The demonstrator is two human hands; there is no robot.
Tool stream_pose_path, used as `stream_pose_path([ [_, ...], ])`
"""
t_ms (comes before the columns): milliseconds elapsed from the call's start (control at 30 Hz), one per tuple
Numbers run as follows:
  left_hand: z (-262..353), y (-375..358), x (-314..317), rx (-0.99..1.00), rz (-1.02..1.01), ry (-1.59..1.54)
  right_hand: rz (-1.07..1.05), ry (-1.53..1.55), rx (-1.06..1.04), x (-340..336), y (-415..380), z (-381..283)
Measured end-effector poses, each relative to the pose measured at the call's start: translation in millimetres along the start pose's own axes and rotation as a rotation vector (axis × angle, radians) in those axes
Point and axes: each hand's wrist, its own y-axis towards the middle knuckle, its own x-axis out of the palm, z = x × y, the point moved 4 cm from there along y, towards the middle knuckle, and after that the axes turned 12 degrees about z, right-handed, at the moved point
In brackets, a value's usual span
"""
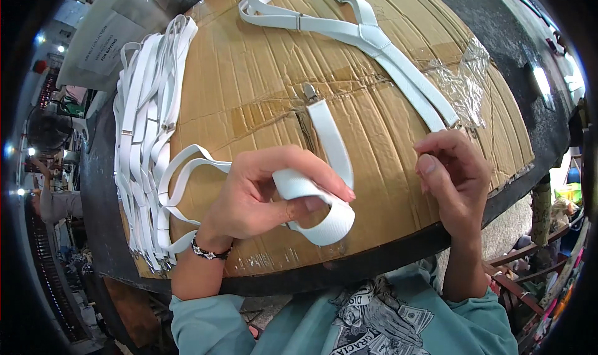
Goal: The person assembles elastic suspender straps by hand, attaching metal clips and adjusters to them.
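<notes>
My left hand [268, 196] is closed around a white elastic suspender strap [324, 227], which loops out in front of the thumb and fingers. One end of this strap runs up the cardboard to a metal clip [310, 92], while thinner white straps trail off to the left behind my wrist. Over the right side of the cardboard, my right hand [458, 177] has its fingers curled in toward the thumb; whatever they may hold is too small to make out. Just beyond it lie the ends of another pair of white suspenders [374, 37], spread out with a Y-shaped joining patch.
A pile of white suspenders [146, 137] lies along the left side of the cardboard sheet [249, 74]. Clear plastic film or tape [464, 81] sits at the right. A whitish printed bag or box [109, 43] stands at the back left. The dark table edge [324, 271] runs before me.
</notes>
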Motion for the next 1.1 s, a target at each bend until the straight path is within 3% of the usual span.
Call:
stream_pose_path([
  [133, -1.8, 3.6, -4.7, 0.191, -0.09, -0.091, -0.097, 0.022, 0.013, 7.8, -8.4, -4.3],
  [267, -4.1, 5.8, -12.2, 0.229, -0.111, -0.17, -0.251, 0.094, -0.008, 30.9, -22.9, -10.1],
  [467, -2.2, 5.8, -9.0, 0.171, -0.079, -0.158, -0.256, 0.069, -0.045, 45.8, -28.0, -15.3],
  [600, -4.8, 1.9, -6.8, 0.084, -0.097, -0.154, -0.16, -0.028, -0.204, 48.0, -24.1, -17.0],
  [700, -4.7, 3.1, -11.1, 0.165, -0.091, -0.007, -0.084, -0.12, -0.369, 46.6, -18.4, -21.7],
  [800, 16.8, -3.6, 2.2, 0.403, 0.15, 0.382, -0.065, -0.201, -0.416, 41.8, -13.4, -29.9],
  [900, 34.2, -16.0, 19.6, 0.702, 0.079, 0.784, -0.049, -0.288, -0.459, 39.3, -9.7, -38.6],
  [1033, 31.0, -30.5, 44.0, 1.013, 0.152, 1.111, -0.025, -0.401, -0.562, 36.9, -7.6, -44.1],
  [1100, 34.2, -30.9, 42.6, 0.969, 0.143, 1.186, -0.025, -0.436, -0.583, 36.2, -7.3, -45.6],
])
